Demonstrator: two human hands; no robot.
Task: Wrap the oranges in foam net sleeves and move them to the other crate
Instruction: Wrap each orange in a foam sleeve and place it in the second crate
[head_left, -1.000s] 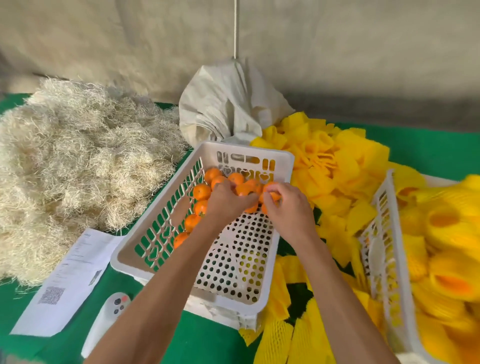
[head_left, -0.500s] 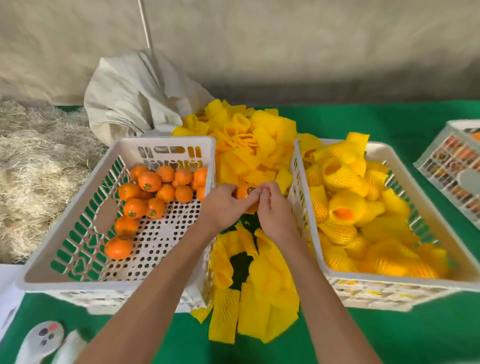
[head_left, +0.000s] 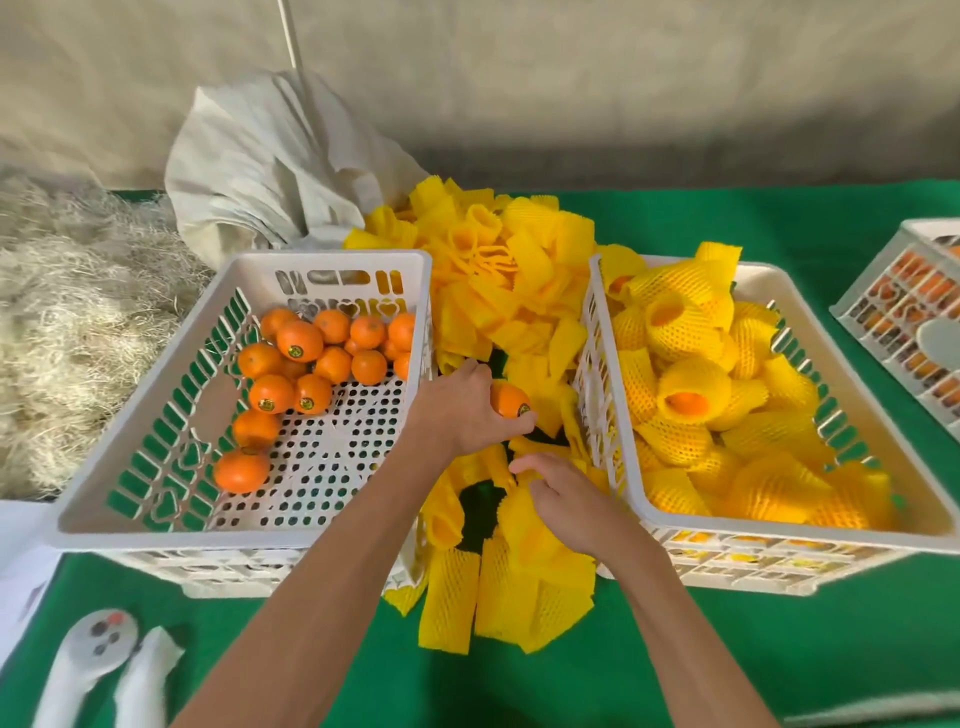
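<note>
Between the crates, the left hand (head_left: 470, 410) grips an orange (head_left: 510, 400). Lower down, the right hand (head_left: 563, 496) seems to pinch a sleeve (head_left: 524, 535). Next, open it and push the orange in.

Green table (head_left: 675, 660): crates (head_left: 156, 525), sleeves (head_left: 447, 603), straw (head_left: 78, 322), perhaps remote (head_left: 88, 660).

Pale straw heap (head_left: 78, 322) at far left, crumpled white cloth sack (head_left: 275, 166) behind, green table cover (head_left: 779, 649), white controller (head_left: 83, 660) near front, white paper (head_left: 18, 551), 1 patterned crate (head_left: 904, 312) at right edge
</note>
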